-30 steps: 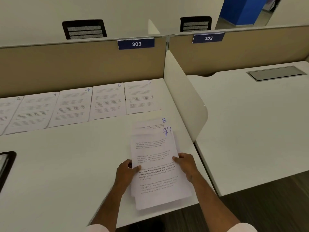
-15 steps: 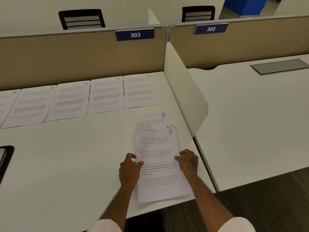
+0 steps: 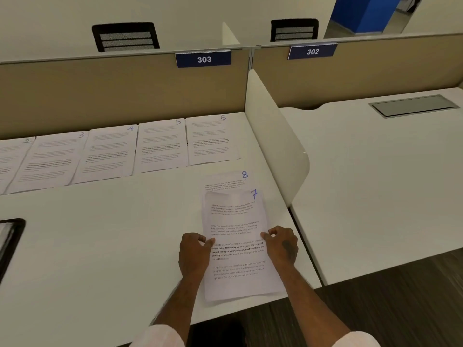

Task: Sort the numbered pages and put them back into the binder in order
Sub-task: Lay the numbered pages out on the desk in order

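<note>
Page 7 (image 3: 238, 279), white with printed paragraphs and a blue handwritten numeral, is lying near the tabletop's (image 3: 100, 246) front right corner, overlapping page 8 (image 3: 225, 181). The left hand (image 3: 195, 254) is pinching its left edge and the right hand (image 3: 281, 245) its right edge. The row of numbered pages (image 3: 110, 151) is lying along the back edge

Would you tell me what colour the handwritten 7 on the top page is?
The handwritten 7 is blue; the head view shows it best.
</note>
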Demonstrator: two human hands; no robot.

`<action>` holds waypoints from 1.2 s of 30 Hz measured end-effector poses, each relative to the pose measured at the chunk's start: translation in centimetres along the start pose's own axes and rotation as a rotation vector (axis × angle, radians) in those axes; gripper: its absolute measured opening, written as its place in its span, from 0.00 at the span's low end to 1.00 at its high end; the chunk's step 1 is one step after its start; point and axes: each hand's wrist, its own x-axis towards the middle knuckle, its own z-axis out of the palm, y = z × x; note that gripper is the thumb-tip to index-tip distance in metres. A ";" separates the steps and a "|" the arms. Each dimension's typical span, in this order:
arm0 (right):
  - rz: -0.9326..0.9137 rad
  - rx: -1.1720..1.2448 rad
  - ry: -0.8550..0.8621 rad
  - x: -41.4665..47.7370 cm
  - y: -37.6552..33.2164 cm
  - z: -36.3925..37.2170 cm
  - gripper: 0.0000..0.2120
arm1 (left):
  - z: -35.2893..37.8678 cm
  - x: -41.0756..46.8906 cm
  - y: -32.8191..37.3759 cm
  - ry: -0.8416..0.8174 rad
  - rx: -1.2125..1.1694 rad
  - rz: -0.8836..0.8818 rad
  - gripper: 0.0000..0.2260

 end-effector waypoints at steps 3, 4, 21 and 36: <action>-0.007 0.082 -0.068 -0.5 -1.2 -0.2 0.09 | -1.3 0.6 -0.1 -0.013 -0.019 0.006 0.12; -0.017 0.112 -0.080 -0.7 -1.8 -0.2 0.09 | -1.9 0.8 -0.2 -0.016 -0.035 0.005 0.12; -0.144 0.298 -0.342 -11.8 -15.4 12.2 0.15 | -21.5 6.8 -13.0 0.146 -0.212 -0.037 0.13; -0.137 0.221 -0.440 -25.5 -25.0 28.7 0.12 | -36.9 11.8 -30.2 0.135 -0.109 -0.191 0.10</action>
